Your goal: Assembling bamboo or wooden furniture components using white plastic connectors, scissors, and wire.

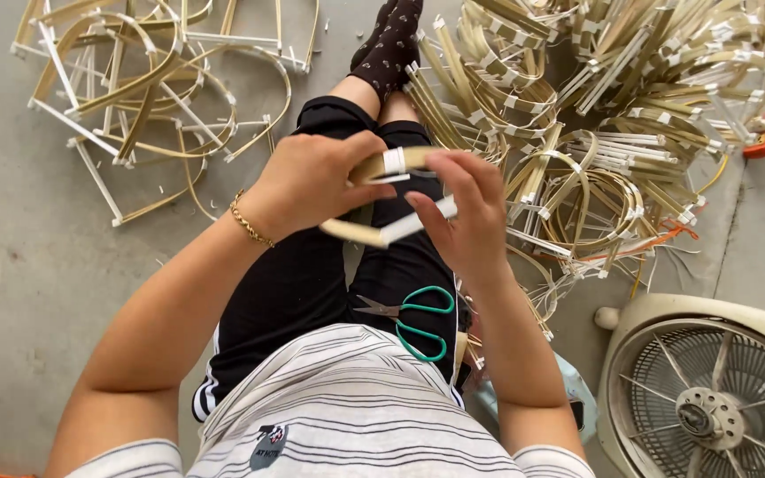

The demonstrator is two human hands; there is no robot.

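Bare concrete floor (11, 265) lies open at far left, beyond a loose heap of bent bamboo frames (143, 88). Over the lap, the left hand (312, 181) and right hand (462, 212) both clasp one pale bamboo loop (382, 232) bound with white tape. Green-handled scissors (418, 323) rest on the thigh. A bigger frame pile (613, 115) and a fan (710, 389) crowd the right.

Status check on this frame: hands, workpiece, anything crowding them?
Left hand and right hand both grip a bent bamboo strip frame bound with white tape. Green-handled scissors rest on the lap. Finished frames piled on the floor; nothing obstructs the hands.
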